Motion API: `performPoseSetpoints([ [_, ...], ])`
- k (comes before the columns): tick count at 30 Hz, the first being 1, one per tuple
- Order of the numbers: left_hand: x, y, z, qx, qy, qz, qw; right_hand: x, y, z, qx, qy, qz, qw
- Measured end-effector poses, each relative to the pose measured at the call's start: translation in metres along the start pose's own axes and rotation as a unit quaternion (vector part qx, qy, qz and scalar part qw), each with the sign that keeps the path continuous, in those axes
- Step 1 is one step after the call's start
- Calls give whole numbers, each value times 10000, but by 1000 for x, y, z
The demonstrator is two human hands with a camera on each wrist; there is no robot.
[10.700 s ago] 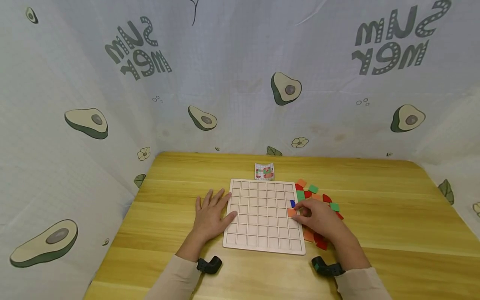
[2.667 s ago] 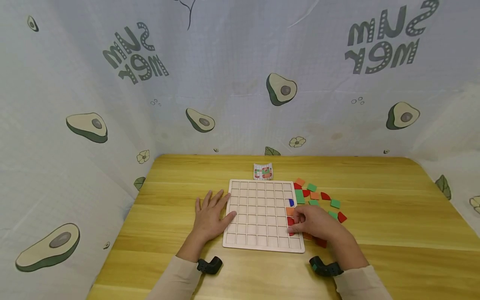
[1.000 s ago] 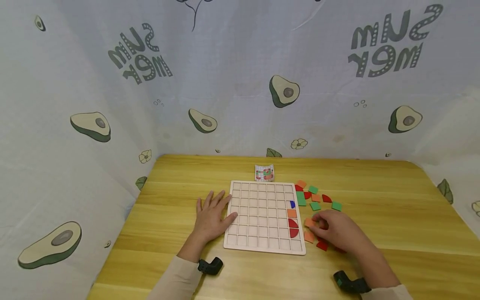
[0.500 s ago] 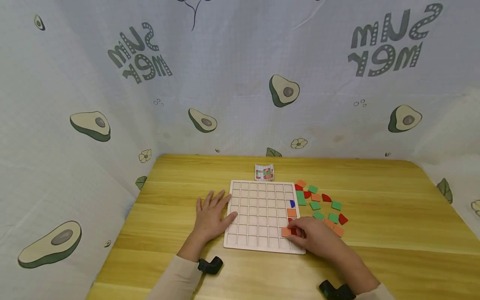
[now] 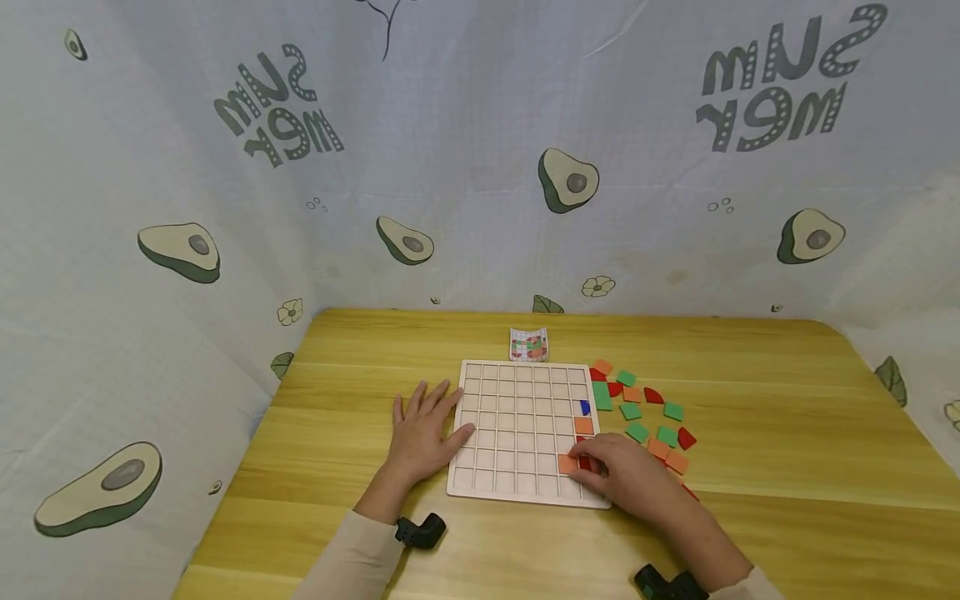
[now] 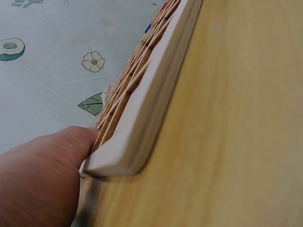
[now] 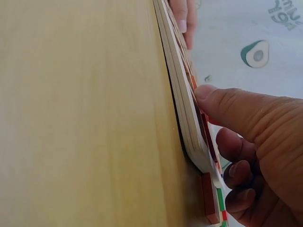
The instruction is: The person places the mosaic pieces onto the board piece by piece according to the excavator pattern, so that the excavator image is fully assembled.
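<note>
A pale wooden grid board (image 5: 506, 440) lies on the table. Along its left edge rests my left hand (image 5: 423, 435), fingers spread, with the thumb over the rim; the left wrist view shows that thumb (image 6: 52, 151) at the board's corner. My right hand (image 5: 626, 475) pinches an orange square tile (image 5: 567, 464) between thumb and index finger, over a cell in the second column from the right. In the right wrist view the thumb (image 7: 227, 104) presses at the tile's edge. Two red quarter-circle tiles (image 5: 585, 464), partly hidden by the fingers, an orange square (image 5: 583, 426) and a blue piece (image 5: 585, 407) sit in the rightmost column.
Right of the board lie several loose tiles: a green rectangle (image 5: 602, 396), green squares (image 5: 672, 412), orange squares (image 5: 677, 462) and red quarter-circles (image 5: 653, 396). A small printed pattern card (image 5: 528, 345) stands behind the board. A patterned curtain (image 5: 480, 167) hangs beyond the table.
Two red quarter-circles have joined the blue and orange pieces in the right column. My right hand has brought an orange square from the loose tiles leftward onto the board; my left hand stays.
</note>
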State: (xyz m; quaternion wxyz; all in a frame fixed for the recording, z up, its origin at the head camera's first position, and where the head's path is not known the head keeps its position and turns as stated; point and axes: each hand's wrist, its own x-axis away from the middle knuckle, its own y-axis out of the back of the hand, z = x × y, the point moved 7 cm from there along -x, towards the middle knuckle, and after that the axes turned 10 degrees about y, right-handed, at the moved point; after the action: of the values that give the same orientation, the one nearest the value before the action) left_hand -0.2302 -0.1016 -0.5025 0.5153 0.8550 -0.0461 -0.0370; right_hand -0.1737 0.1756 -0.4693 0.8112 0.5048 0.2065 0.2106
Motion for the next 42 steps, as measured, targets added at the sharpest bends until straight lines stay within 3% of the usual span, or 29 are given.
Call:
performPoseSetpoints([
  [5,0,-1,1,9,11,28,10000,2,3,-7,-340,-130,53,9993],
  [12,0,0,0,16,39,69,10000,15,15,-40,-938,-1160,517,9875],
  [19,-2,0,1,-9,52,69,10000,24,20,-48,-1116,-1108,856,9838],
  [33,-1,-1,0,15,33,66,10000,24,20,-60,-626,-1555,914,9816],
  [42,-1,-1,1,2,13,24,10000,19,26,-46,-386,-1251,567,9898],
])
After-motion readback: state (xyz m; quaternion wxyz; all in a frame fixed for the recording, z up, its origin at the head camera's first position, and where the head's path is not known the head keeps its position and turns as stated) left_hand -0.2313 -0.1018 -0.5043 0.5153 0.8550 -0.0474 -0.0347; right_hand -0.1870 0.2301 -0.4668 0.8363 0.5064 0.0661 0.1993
